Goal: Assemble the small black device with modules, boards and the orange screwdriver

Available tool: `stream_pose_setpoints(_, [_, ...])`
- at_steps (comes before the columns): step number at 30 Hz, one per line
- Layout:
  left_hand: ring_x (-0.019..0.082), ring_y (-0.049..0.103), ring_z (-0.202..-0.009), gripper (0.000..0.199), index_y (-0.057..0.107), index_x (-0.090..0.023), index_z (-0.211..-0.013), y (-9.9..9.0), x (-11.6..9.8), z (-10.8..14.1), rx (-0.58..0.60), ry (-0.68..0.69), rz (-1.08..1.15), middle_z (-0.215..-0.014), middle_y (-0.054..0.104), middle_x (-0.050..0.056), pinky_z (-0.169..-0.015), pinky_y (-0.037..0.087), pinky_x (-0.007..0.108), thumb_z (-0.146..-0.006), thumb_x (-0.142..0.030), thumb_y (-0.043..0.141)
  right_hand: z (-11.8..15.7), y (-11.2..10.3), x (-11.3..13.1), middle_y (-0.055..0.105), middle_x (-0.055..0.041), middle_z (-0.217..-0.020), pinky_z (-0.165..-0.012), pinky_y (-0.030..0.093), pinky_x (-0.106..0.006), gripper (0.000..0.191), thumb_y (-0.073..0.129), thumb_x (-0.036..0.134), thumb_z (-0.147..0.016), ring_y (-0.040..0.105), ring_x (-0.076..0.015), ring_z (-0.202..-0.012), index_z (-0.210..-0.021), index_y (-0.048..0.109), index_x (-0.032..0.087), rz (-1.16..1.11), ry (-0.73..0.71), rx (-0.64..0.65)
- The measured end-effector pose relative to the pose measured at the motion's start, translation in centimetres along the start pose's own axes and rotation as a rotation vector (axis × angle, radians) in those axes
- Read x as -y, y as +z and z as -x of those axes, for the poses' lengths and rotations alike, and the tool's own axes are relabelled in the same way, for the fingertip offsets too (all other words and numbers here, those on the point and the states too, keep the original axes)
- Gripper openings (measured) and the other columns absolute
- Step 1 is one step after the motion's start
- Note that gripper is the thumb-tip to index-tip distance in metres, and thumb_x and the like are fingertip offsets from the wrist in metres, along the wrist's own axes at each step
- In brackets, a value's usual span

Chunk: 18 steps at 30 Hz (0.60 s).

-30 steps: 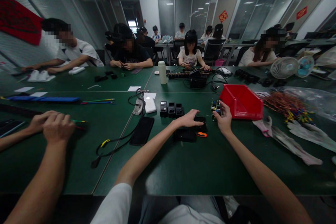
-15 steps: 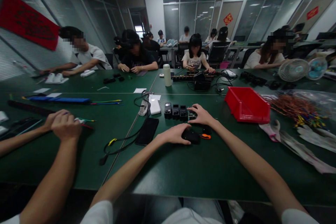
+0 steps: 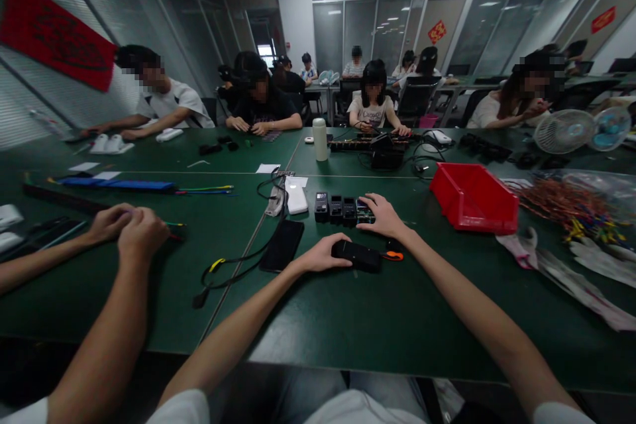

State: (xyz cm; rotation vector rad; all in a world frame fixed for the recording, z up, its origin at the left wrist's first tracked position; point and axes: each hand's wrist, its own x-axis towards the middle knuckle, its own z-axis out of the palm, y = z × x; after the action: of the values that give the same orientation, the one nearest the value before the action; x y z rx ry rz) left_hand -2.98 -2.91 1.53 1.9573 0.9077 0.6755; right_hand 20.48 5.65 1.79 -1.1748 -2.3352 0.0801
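My left hand (image 3: pixel 325 254) has its thumb and fingers around the left end of a black oblong case (image 3: pixel 362 257) lying on the green table (image 3: pixel 348 324). An orange-handled tool (image 3: pixel 394 256), partly hidden, lies at the case's right end. Farther back, my right hand (image 3: pixel 380 215) is curved around a small green circuit board (image 3: pixel 365 211), fingers at its far edge and thumb at its near edge. The board sits at the right end of a row of black box-shaped housings (image 3: pixel 336 210).
Left of my hands lie a dark phone (image 3: pixel 282 246), a white power bank (image 3: pixel 297 199) and a black cable (image 3: pixel 238 285). A red bin (image 3: pixel 472 209), gloves (image 3: pixel 561 278) and copper wires (image 3: pixel 551 202) are at right. A co-worker's hands (image 3: pixel 134 228) work at left.
My left hand has shifted left along the black case, uncovering more of its top. My right hand stays at the circuit board. The view has moved slightly.
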Motion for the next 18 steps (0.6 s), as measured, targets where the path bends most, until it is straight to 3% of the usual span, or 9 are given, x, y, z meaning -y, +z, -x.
stream_pose_setpoints(3, [0.017,0.057,-0.088,0.052,0.054,-0.016,-0.104,-0.4,-0.2,0.0,-0.062,-0.037,0.306,-0.095,0.059,0.004,-0.081,0.043,0.03,-0.06,-0.036,0.073,2.0,-0.8,1.1,0.044,-0.011,-0.128,-0.097,0.033,-0.049,0.053,0.057,0.04,-0.078,0.037,-0.0288,-0.12,-0.126,0.043,0.023,-0.04,0.016,-0.065])
stream_pose_setpoints(6, [0.018,0.06,-0.086,0.051,0.052,-0.016,-0.106,-0.2,-0.3,-0.1,-0.205,-0.09,0.621,-0.097,0.061,0.006,-0.078,0.046,0.03,-0.064,-0.037,0.072,4.4,-1.6,2.3,0.051,-0.0096,-0.12,-0.096,0.033,-0.05,0.035,0.055,0.035,-0.08,0.043,-0.0274,-0.115,-0.112,0.054,0.023,-0.07,0.004,-0.047])
stream_pose_setpoints(10, [0.019,0.064,-0.075,0.053,0.053,-0.011,-0.104,0.9,0.2,-0.3,-0.228,-0.307,1.04,-0.089,0.064,0.013,-0.065,0.051,0.031,-0.075,-0.055,0.054,7.1,-2.2,3.6,0.049,-0.0077,-0.125,-0.102,0.017,-0.06,0.031,0.06,0.046,-0.074,0.038,-0.0306,-0.121,-0.097,0.063,0.024,-0.013,-0.069,0.065])
stream_pose_setpoints(13, [0.018,0.064,-0.072,0.054,0.057,-0.01,-0.098,1.4,0.7,-0.7,-0.242,-0.435,1.23,-0.087,0.064,0.012,-0.062,0.053,0.029,-0.075,-0.059,0.05,8.1,-2.3,4.2,0.049,-0.0082,-0.124,-0.103,0.01,-0.063,0.03,0.063,0.046,-0.071,0.035,-0.0322,-0.122,-0.089,0.065,0.022,0.032,-0.112,0.109])
stream_pose_setpoints(18, [0.015,0.062,-0.068,0.043,0.059,-0.009,-0.091,0.8,0.6,-0.7,-0.209,-0.435,1.359,-0.084,0.063,0.01,-0.061,0.053,0.028,-0.078,-0.05,0.052,8.3,-2.4,4.3,0.057,-0.0067,-0.107,-0.103,0.013,-0.06,0.019,0.058,0.04,-0.078,0.047,-0.0266,-0.108,-0.082,0.063,0.021,0.081,-0.111,0.133])
